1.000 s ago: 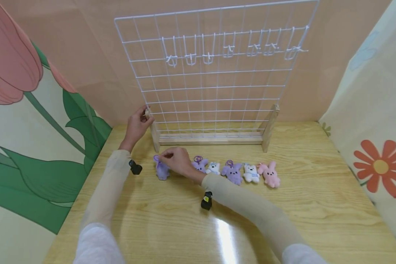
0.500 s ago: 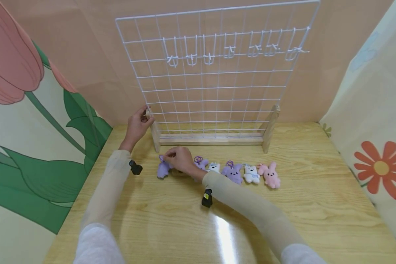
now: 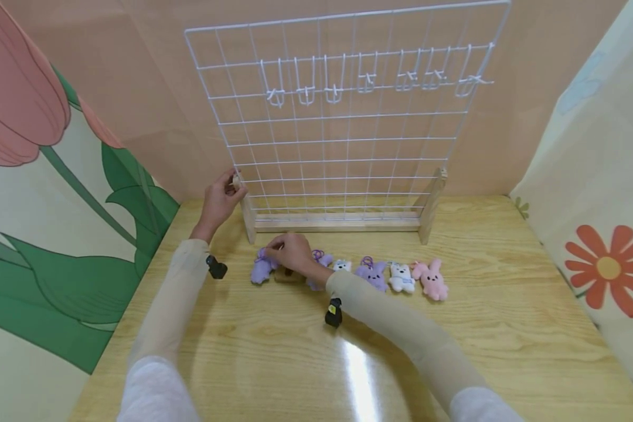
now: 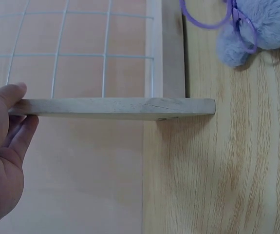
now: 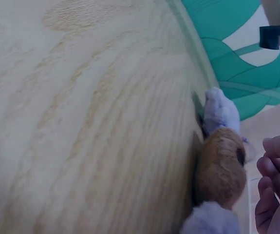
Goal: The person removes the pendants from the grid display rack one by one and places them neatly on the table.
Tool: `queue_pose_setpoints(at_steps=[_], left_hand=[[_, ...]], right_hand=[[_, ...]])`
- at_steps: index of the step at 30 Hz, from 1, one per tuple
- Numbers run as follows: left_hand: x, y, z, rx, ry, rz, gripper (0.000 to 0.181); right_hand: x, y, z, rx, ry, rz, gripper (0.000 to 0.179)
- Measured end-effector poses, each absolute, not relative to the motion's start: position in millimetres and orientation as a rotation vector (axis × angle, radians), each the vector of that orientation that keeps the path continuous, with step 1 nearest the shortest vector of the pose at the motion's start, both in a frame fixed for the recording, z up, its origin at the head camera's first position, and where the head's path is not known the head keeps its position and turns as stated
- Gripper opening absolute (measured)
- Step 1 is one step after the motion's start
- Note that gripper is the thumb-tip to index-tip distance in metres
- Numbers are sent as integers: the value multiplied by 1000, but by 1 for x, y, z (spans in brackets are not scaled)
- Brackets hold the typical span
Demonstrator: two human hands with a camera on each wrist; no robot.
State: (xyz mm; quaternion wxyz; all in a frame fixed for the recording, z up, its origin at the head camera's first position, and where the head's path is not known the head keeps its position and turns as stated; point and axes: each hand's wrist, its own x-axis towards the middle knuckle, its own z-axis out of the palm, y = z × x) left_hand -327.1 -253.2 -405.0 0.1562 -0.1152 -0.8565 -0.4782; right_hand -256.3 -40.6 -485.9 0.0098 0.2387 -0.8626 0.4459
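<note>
A white wire grid rack stands in a wooden frame at the back of the table. My left hand grips the top of its left wooden upright, thumb on one side and fingers on the other. A purple plush keychain lies tilted at the left end of a row of plush keychains. My right hand pinches at its ring end, thumb and fingertips together in the right wrist view. Partly under this hand lies a brown plush keychain. The purple ring shows in the left wrist view.
Several white hooks hang along the grid's upper part. To the right in the row lie more plush keychains: a purple one, a white bear and a pink bunny. Printed backdrops border the wooden table.
My right hand has shifted slightly right, and the ring end of the leftmost purple plush keychain has swung right with it. My left hand stays on the upright.
</note>
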Motion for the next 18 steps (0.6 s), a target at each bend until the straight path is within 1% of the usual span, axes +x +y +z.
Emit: queue_pose_setpoints(at_steps=[7, 18], left_hand=[[-331, -253, -406, -353, -2458, -1357, 52], [-333, -258, -407, -358, -2471, -1348, 53]], right_hand=[[-255, -21, -468, 820, -2652, 1497, 21], [-241, 28, -427, 867, -2531, 1575, 22]])
